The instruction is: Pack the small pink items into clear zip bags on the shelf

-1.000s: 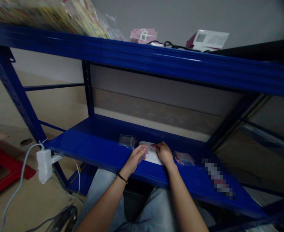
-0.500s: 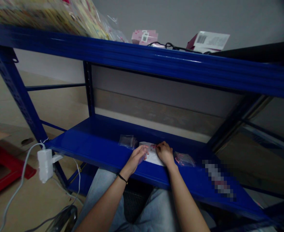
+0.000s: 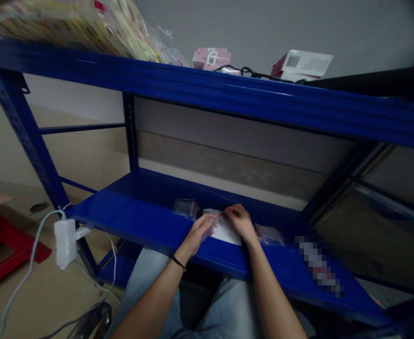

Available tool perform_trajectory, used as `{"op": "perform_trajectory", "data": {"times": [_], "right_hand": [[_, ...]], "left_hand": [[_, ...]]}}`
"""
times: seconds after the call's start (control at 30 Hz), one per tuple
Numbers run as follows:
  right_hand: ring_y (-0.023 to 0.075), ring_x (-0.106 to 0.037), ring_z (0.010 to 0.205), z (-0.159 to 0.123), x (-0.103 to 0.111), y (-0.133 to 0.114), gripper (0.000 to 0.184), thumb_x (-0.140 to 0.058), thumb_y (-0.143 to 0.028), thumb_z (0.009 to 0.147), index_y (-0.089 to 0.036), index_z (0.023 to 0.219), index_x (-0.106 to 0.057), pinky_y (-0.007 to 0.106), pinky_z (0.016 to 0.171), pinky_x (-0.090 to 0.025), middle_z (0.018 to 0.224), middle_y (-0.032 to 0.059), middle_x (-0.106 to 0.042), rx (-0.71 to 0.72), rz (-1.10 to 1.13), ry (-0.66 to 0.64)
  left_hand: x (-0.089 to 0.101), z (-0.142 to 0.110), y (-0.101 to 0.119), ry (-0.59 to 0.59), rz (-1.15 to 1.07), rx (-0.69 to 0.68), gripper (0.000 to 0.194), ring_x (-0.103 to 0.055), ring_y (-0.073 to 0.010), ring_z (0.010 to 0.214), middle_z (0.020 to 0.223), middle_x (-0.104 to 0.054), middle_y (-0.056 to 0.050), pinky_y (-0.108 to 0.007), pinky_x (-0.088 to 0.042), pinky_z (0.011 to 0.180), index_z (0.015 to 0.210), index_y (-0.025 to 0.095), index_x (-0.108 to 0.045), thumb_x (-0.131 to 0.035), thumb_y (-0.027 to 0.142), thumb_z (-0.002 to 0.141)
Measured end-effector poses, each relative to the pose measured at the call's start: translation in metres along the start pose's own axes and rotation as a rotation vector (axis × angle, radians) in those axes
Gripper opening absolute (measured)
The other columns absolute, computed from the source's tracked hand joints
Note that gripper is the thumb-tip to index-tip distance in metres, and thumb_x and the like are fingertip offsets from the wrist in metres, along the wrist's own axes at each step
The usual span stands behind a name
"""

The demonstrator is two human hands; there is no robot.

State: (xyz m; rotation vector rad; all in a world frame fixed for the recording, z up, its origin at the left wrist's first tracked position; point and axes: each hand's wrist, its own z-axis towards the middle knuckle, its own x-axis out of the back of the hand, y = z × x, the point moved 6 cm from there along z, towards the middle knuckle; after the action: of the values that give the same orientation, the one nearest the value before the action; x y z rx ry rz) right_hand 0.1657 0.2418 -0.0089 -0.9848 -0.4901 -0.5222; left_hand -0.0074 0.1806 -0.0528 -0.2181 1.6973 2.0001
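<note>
Head view: white sheet (image 3: 224,234) on low blue steel shelf (image 3: 136,214), supported for two-handed work. Left hand (image 3: 197,234) with fingers (image 3: 209,221) against sheet edge, grip unclear; right hand (image 3: 241,221) with fingers (image 3: 230,211) pinched on sheet near red beads (image 3: 223,216). Within reach: clear bag (image 3: 186,208) left, bead-holding clear bag (image 3: 268,235) right.

1. We sit facing a metal shelf rack, with our legs (image 3: 147,287) under the front edge of its lower shelf (image 3: 150,207).
2. On that shelf, a sheet (image 3: 224,233) lies between a small plastic bag (image 3: 185,208) on the left and another plastic bag (image 3: 269,234) on the right.
3. Our left hand (image 3: 197,234) lies on the sheet's left part, and our right hand (image 3: 240,222) is on its upper right part.
4. On the upper shelf (image 3: 200,89), a plastic-wrapped bundle (image 3: 69,33) lies leftmost, then a small box (image 3: 211,59), then a larger box (image 3: 300,65).
5. A plug block (image 3: 65,244) hangs at the lower shelf's left corner, and a tray (image 3: 4,249) sits on the floor (image 3: 87,155) further left.
</note>
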Motion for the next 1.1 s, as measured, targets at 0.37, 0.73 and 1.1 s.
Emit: {"op": "perform_trajectory", "data": {"times": [0.37,0.73,1.1], "right_hand": [[0.0196,-0.059,0.096,-0.016,0.009,-0.084,0.022,-0.058,-0.029,0.090,-0.021,0.105,-0.072,0.031,0.084,-0.047,0.106,0.0076,-0.062,0.199,0.255,-0.371],[0.0176,-0.057,0.095,-0.080,0.011,-0.104,0.018,-0.059,-0.033,0.092,-0.020,0.083,-0.068,0.030,0.087,-0.043,0.100,0.0042,-0.061,0.177,0.221,-0.412],[0.0134,-0.051,0.071,-0.126,-0.021,-0.082,0.018,-0.063,-0.036,0.088,-0.018,0.088,-0.063,0.024,0.066,-0.037,0.075,-0.0014,-0.058,-0.128,0.428,-0.373]], "left_hand": [[-0.009,-0.005,0.001,-0.108,-0.220,0.065,0.039,-0.059,-0.0136,0.071,0.090,-0.064,-0.007,-0.025,-0.041,0.065,0.110,0.015,-0.064,-0.063,0.046,0.088],[-0.009,-0.057,0.015,-0.293,0.167,0.176,0.052,-0.062,-0.0196,0.082,0.092,-0.067,-0.010,-0.032,-0.046,0.080,0.099,0.012,-0.067,-0.040,0.056,0.096],[0.003,-0.098,0.052,-0.246,0.911,-0.210,0.038,-0.057,-0.0168,0.080,0.081,-0.062,-0.003,-0.027,-0.040,0.073,0.082,0.018,-0.063,-0.037,0.036,0.102]]}}
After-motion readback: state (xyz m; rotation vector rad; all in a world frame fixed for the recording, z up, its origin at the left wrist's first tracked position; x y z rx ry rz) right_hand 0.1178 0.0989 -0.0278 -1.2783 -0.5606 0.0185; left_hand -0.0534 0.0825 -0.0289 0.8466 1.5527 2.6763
